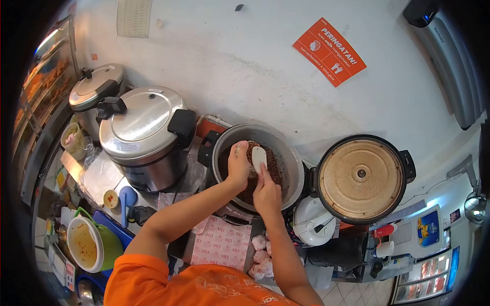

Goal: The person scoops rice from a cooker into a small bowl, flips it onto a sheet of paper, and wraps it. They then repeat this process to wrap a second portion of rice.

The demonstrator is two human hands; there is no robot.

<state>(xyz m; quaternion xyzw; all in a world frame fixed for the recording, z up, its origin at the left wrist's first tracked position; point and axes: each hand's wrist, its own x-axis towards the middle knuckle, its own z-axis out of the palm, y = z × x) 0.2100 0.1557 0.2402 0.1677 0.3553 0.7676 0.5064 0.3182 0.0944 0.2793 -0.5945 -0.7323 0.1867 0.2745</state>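
Note:
A large rice cooker [296, 176] stands open in front of me, with dark brown grains, apparently rice, inside. My right hand [267, 194] is closed round the handle of a white rice paddle [259, 156], whose blade points up over the pot. Beside it, my left hand [238, 166] is also over the pot, its fingers curled against some brown grains next to the paddle blade. Whether a wrapper or small container lies in that hand is hidden. The cooker's hinged lid [360, 191] is swung back to the right, its stained inner side facing up.
Closed steel cookers [144, 120] stand to the left. Nearby are a blue scoop [124, 204], a small cup [111, 199] and a green-and-white tub [84, 245]. Printed paper [222, 242] and several wrapped bundles [263, 257] lie below the pot. A white lidded pot [312, 224] sits right.

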